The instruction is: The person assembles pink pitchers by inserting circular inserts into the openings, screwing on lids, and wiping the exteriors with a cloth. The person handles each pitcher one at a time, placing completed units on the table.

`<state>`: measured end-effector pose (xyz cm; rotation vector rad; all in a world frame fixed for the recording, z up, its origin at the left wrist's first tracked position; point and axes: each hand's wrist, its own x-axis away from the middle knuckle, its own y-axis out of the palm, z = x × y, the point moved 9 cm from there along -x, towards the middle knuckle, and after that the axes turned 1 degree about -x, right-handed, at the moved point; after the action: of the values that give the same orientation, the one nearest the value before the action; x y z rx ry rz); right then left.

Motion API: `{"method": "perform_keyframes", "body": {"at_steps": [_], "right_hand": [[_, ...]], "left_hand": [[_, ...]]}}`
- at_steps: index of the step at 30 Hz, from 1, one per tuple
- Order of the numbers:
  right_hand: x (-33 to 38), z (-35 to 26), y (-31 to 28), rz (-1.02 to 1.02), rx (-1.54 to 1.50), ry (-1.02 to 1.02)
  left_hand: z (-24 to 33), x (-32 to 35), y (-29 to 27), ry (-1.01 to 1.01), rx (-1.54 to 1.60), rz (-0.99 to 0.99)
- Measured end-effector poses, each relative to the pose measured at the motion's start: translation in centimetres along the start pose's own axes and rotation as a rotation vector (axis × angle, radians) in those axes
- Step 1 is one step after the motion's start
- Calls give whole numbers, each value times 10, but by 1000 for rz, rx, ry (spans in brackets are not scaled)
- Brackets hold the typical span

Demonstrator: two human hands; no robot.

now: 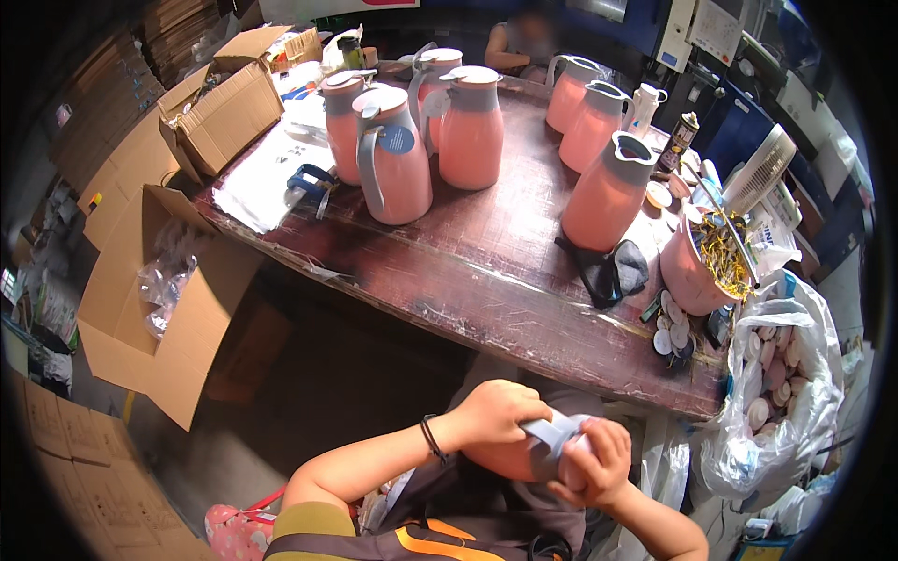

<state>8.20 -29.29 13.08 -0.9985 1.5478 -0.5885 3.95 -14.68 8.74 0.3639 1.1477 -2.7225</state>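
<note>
A pink thermos jug lies tilted across my lap, below the table's front edge, its top pointing right. My left hand is closed on its grey handle. Around the pale lid at the jug's top, the fingers of my right hand are curled. My hands and the dark apron hide part of the jug's body. Several similar lidded jugs stand upright on the left of the table. On its right side stand three pink jugs with open grey necks.
The dark red table carries a pink bucket of yellow-black ties, a spray can and a black-grey cloth. A plastic bag of lids hangs at the right corner. Open cartons stand left. Another person sits beyond.
</note>
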Motion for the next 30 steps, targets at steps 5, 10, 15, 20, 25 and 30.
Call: {"method": "perform_keyframes", "body": {"at_steps": [5,10,15,20,25,30], "right_hand": [[-17,-34,-7,-56,-193,-373],[-12,-51,-8,-37,-134,-351],[40,55,11,117,-199,438],[76,64,9,226,-247,645],[57,49,-1,222,-176,766],[11,-23,-14,138,-68,115]], "left_hand": [[-42,-16,36,-202,540,-151],[-38,-12,40,-243,407,-235],[-10,10,24,-377,102,-204],[56,17,50,-190,-4,47],[45,12,39,-198,-51,105],[1,12,1,-202,261,237]]}}
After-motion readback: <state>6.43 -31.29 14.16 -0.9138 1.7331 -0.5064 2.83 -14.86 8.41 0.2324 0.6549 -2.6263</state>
